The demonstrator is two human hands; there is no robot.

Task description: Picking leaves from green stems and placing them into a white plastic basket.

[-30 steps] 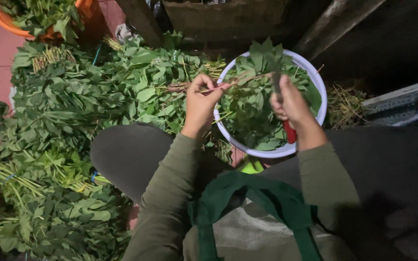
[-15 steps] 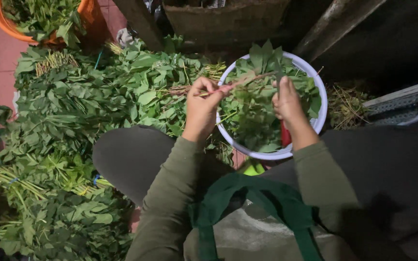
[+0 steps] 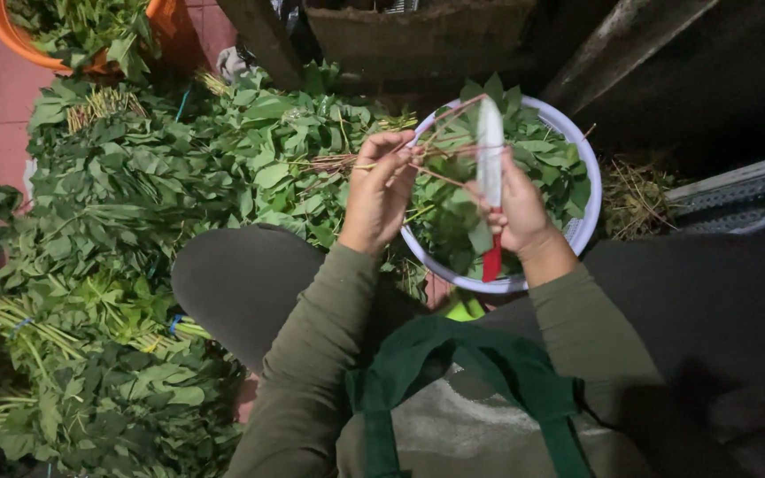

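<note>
My left hand (image 3: 381, 190) pinches a bunch of thin reddish stems (image 3: 440, 150) over the near-left rim of a white basin (image 3: 588, 181). My right hand (image 3: 517, 211) grips a knife with a red handle (image 3: 491, 258), its pale blade (image 3: 490, 150) pointing away from me and lying across the stems. The basin holds loose green leaves (image 3: 546, 159). Both hands hover just above the basin, close together.
A big heap of leafy green bundles (image 3: 126, 230) covers the floor on the left, some tied with blue bands. An orange tub (image 3: 90, 35) with more greens stands at the back left. Dry stalks (image 3: 635, 195) lie right of the basin. My knees flank the basin.
My right hand has turned the knife so the blade now points upward across the stems. The left hand keeps its hold on the stems and has barely shifted.
</note>
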